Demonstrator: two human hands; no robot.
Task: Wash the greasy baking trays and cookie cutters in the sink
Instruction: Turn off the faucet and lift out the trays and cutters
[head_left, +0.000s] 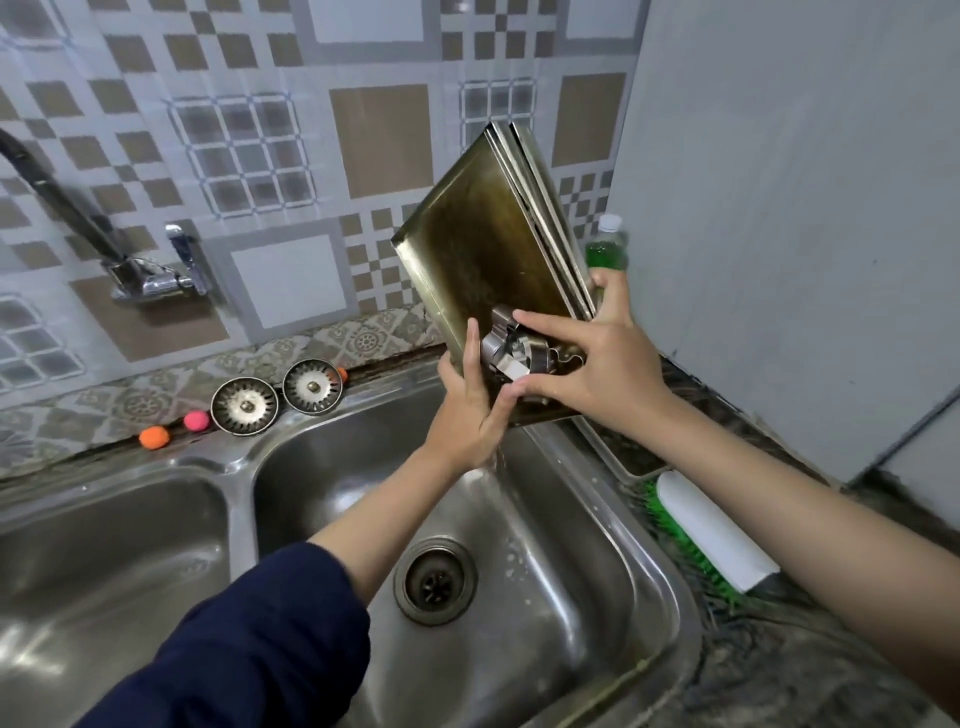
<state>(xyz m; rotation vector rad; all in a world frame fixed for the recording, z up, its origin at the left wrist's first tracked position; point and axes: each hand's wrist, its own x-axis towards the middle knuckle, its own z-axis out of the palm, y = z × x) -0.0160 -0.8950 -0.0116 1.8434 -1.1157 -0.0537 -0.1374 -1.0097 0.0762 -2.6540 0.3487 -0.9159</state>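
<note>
Two hands tilt three stacked trays, cutters atop.

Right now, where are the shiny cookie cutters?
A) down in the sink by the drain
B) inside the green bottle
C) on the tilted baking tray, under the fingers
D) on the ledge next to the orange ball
C: the cookie cutters sit on the tilted stack of baking trays, with the right hand pressing on them over the sink.

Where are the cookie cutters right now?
In the head view, right of centre, the cookie cutters sit bunched against the tilted baking trays, between the left hand and right hand, above the right sink basin.
</note>
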